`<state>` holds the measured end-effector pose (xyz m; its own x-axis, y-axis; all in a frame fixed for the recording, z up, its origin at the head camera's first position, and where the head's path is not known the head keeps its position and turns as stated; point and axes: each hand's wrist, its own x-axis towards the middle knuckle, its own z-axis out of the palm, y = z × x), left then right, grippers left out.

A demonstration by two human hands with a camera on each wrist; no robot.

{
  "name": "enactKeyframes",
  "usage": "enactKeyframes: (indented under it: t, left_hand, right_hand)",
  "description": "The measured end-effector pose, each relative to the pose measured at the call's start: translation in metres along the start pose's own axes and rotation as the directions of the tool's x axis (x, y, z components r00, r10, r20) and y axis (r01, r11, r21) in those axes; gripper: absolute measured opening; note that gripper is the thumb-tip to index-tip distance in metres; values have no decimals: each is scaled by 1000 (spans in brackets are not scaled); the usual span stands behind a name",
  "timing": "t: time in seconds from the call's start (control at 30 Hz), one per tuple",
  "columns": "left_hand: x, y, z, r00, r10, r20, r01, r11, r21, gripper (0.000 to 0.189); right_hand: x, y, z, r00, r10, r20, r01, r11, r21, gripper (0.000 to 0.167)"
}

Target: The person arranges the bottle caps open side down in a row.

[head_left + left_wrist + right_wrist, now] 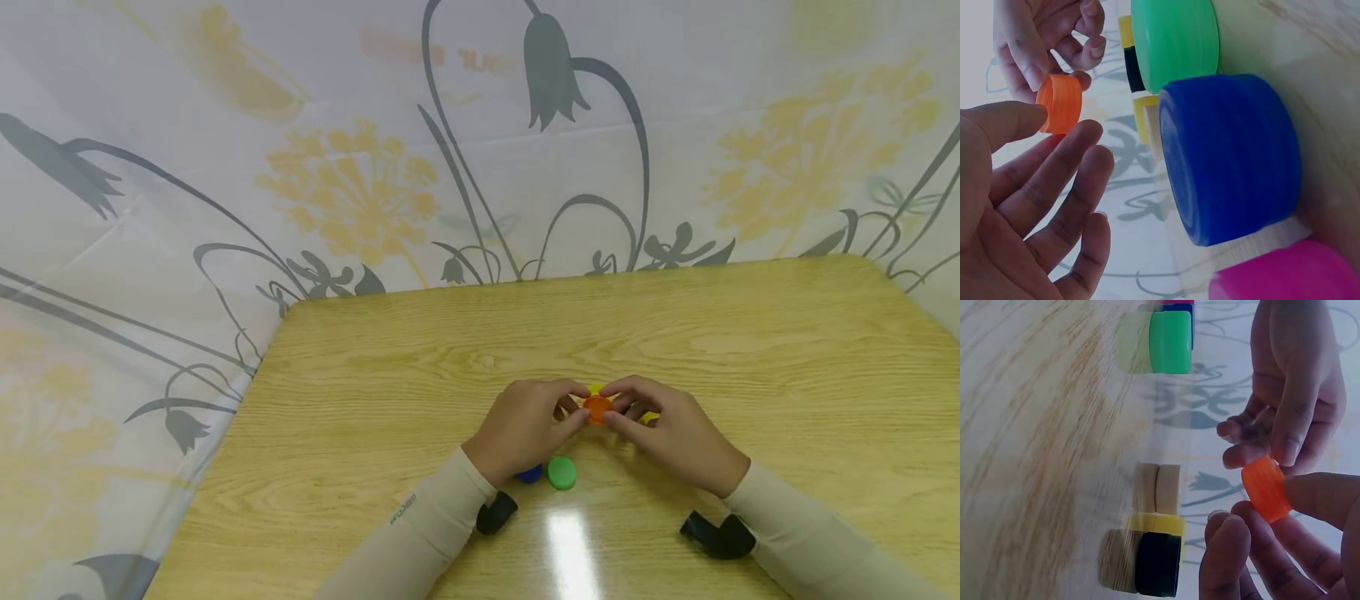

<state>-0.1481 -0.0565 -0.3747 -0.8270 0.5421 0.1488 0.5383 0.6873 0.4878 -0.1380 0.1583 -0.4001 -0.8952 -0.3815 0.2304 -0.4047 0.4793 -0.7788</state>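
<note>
Beige cloth comes first: a sleeve (pixel 427 517), and from it the left hand (pixel 517 425) pinches the left side of an orange plastic cap (pixel 597 409) between thumb and fingertips, its other fingers held apart from it. Left of that orange cap and nearer the person I see a blue cap (pixel 528 474), partly hidden, then a green cap (pixel 562 473); a pink cap (pixel 1279 275), seen from the left wrist, lies farther from it. Between both sets of fingertips, the orange cap is raised off the wood-grain table (pixel 375 375). I'd judge it light, stiff, hardly fragile, a bit slick; its side wall seems the place to grip. Just beyond it shows a yellow piece (pixel 596 389). From its right, the right hand (pixel 690 437) pinches the opposite side likewise. Seen from that wrist, a black cap (pixel 1159 565) and a beige disc (pixel 1168 489) stand lower than the orange cap.
</note>
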Motion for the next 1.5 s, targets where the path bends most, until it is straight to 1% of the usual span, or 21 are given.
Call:
enactKeyframes:
  t: [0.13,0.23,0.47,0.57,0.77,0.97,1.07,1.17,1.3,1.5]
  left_hand:
    - [0,0,-1,1000,-11,16,11,1000,-9,29]
    - [-1,0,-1,1000,-20,24,20,1000,-17,28]
    - [0,0,-1,1000,-15,13,15,1000,-14,24]
    - [0,0,0,1000,-13,10,13,1000,-10,23]
    - [0,0,0,1000,-18,11,18,999,-38,20]
    - [0,-1,2,1000,18,9,-17,996,-83,18]
    - [0,-2,3,999,36,9,-35,994,-105,19]
    - [0,-1,2,999,46,-1,-46,994,-104,19]
    - [0,-1,2,999,43,-3,-43,994,-100,17]
    - [0,-1,5,999,54,-7,-54,995,-87,20]
  right_hand:
    - [0,-1,0,1000,-7,-2,7,1000,-12,24]
    - [0,-1,-1,1000,-7,3,7,1000,0,23]
    - [0,-3,-4,1000,-22,18,22,1000,15,18]
    - [0,-3,-4,999,-16,32,15,1000,24,18]
    - [1,0,-3,998,13,65,-18,997,80,22]
    - [0,1,-2,995,36,88,-46,992,113,21]
    - [0,0,-2,996,33,84,-41,995,96,21]
    - [0,0,-2,997,31,66,-35,997,68,22]
    - [1,0,-2,998,28,49,-30,998,47,25]
    - [0,1,-1,999,-20,26,20,1000,25,27]
